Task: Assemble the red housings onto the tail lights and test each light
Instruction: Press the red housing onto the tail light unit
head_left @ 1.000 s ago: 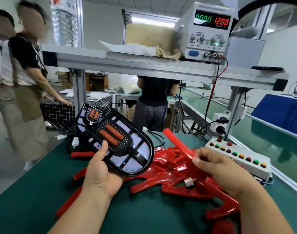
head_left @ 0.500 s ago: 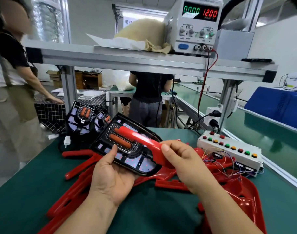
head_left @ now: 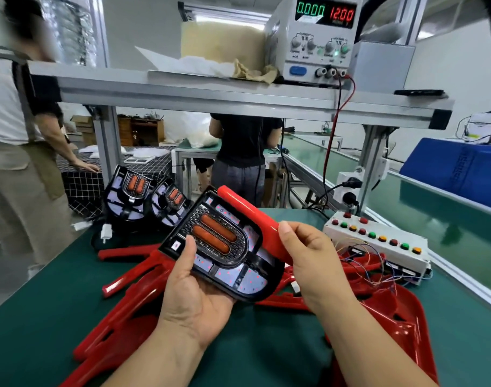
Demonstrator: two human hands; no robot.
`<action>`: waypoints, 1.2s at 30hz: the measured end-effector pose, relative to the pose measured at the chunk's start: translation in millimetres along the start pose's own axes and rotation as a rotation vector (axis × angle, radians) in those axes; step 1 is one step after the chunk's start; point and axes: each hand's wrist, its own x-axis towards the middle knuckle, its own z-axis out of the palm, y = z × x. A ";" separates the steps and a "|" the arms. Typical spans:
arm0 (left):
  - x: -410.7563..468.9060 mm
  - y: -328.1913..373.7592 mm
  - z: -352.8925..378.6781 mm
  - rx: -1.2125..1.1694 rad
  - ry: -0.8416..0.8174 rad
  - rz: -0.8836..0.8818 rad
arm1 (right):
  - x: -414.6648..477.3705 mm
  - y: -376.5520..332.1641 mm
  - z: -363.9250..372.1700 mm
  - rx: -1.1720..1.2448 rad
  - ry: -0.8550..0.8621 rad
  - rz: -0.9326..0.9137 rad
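Note:
My left hand (head_left: 195,294) grips a black tail light (head_left: 224,247) from below, thumb on its face; it has two orange bars and pale panels. My right hand (head_left: 311,258) grips a red housing (head_left: 247,212) and holds it against the light's right edge. Several more red housings (head_left: 132,297) lie in a pile on the green table. Two more tail lights (head_left: 132,191) stand at the table's back left. A white test box (head_left: 378,241) with coloured buttons and loose wires sits at the right.
A power supply (head_left: 316,40) reading 0.000 and 12.00 stands on the metal shelf (head_left: 182,93) overhead, with red and black leads running down. A blue bin (head_left: 462,169) is at the far right. People stand at the left and behind the bench.
My right hand lifted a red housing from the pile and brought it left onto the tail light's right edge. My left hand tilted the light and drew it closer.

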 end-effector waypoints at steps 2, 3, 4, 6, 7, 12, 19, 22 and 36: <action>-1.5 -1.6 0.9 0.007 -0.015 -0.007 | -0.6 0.9 0.6 -0.012 -0.025 -0.037; -1.9 -2.4 0.8 0.013 -0.020 -0.008 | -0.9 2.2 1.6 -0.046 -0.020 -0.055; -2.2 -3.2 0.7 0.017 -0.022 -0.008 | -0.6 4.8 2.6 -0.084 0.001 -0.068; -2.7 -3.8 1.4 0.019 -0.021 0.000 | -0.2 9.0 3.6 -0.116 0.037 -0.073; -2.7 -3.7 2.1 0.022 -0.019 0.008 | -0.2 10.1 3.5 -0.112 0.043 -0.067; -3.9 -5.3 3.3 0.050 -0.028 0.015 | 0.8 13.6 0.4 -0.313 0.092 -0.094; -4.7 -6.1 3.7 0.034 -0.072 0.015 | -3.8 15.9 5.5 -0.597 0.213 -0.138; -6.1 -5.5 5.8 0.027 -0.058 0.016 | -0.5 21.5 4.2 -0.656 0.249 -0.065; -22.4 38.0 15.0 1.131 -0.201 -0.294 | 9.9 -1.0 -12.3 0.217 0.192 0.118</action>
